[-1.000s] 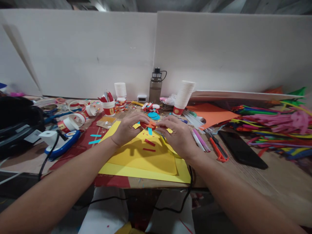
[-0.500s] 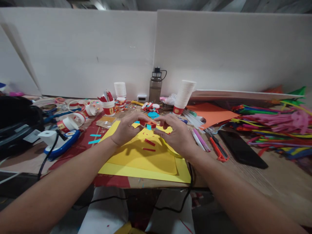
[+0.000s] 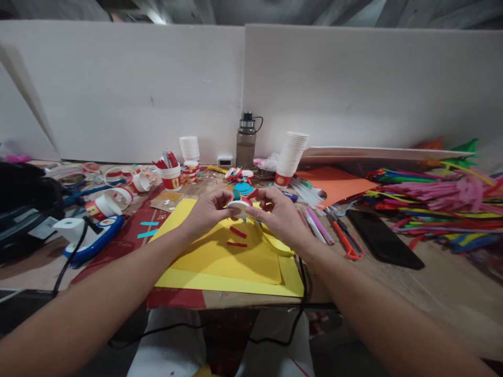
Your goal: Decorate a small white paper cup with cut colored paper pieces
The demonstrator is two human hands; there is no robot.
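Observation:
Above the yellow sheets, both my hands grip a small cut-off paper cup bottom [image 3: 238, 211] with a white round face and a red rim. My left hand [image 3: 204, 213] is closed on its left edge, the thumb at the white face. On the right edge, my right hand [image 3: 280, 213] is closed with the thumb against the disc. A dark teal paper strip [image 3: 236, 194] and a red paper strip [image 3: 253, 193] stick up from the rim, the red one by my right fingertips. Two loose red strips [image 3: 238, 232] lie on the yellow sheet [image 3: 220, 262] below.
Blue paper strips [image 3: 148, 233] and a glue gun on a blue base [image 3: 94, 243] are at left. Cup stacks [image 3: 291, 157], a bottle [image 3: 245, 144] and blue discs [image 3: 243, 188] stand or lie behind. Markers [image 3: 320, 226], a cutter [image 3: 346, 241], a phone [image 3: 385, 241] and pipe cleaners [image 3: 444, 196] fill the right.
The cup bottom has been turned in my hands: its white face shows now, where its red side with a light blue strip showed before. The view has shifted slightly.

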